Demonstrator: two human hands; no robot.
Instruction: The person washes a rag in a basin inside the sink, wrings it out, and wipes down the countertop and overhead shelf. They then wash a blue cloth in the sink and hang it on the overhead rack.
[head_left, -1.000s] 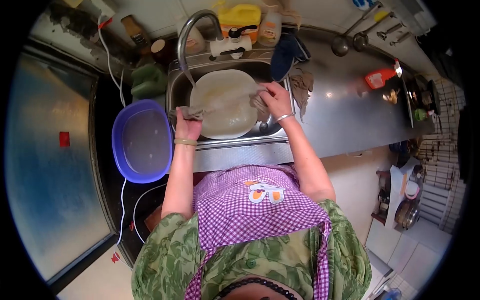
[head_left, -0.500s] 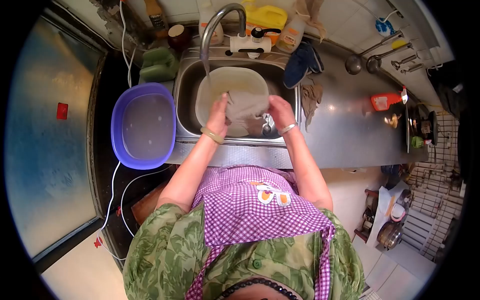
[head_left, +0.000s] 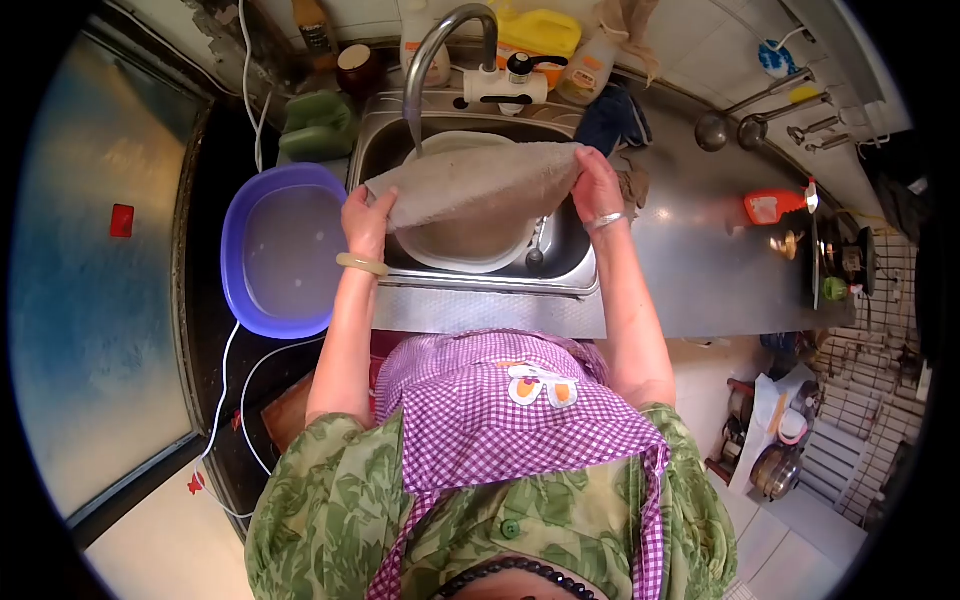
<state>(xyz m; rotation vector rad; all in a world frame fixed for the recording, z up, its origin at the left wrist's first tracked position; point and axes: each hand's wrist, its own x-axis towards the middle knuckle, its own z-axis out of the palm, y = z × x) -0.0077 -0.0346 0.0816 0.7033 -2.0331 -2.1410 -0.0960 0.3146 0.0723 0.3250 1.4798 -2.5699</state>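
A greyish-beige cloth (head_left: 480, 182) is stretched between my two hands above the sink. My left hand (head_left: 366, 220) is closed on its left end, the thumb lying over the fabric. At the upper right corner my right hand (head_left: 597, 185) pinches the other end. Beneath the cloth sits a pale plastic basin (head_left: 470, 262), partly covered by it, inside the steel sink (head_left: 570, 272). Water from the curved faucet (head_left: 412, 90) runs down behind the cloth's upper edge.
A purple tub (head_left: 232, 250) with cloudy water stands left of the sink. Bottles, including a yellow jug (head_left: 540, 35), line the back. Dark blue fabric (head_left: 610, 122) and a brown rag (head_left: 635, 188) lie at the sink's right. A red spray bottle (head_left: 772, 207) rests on the steel counter.
My hands have moved apart, left hand leftward and right hand rightward and up. The cloth, bunched low in the basin before, is now lifted and spread out.
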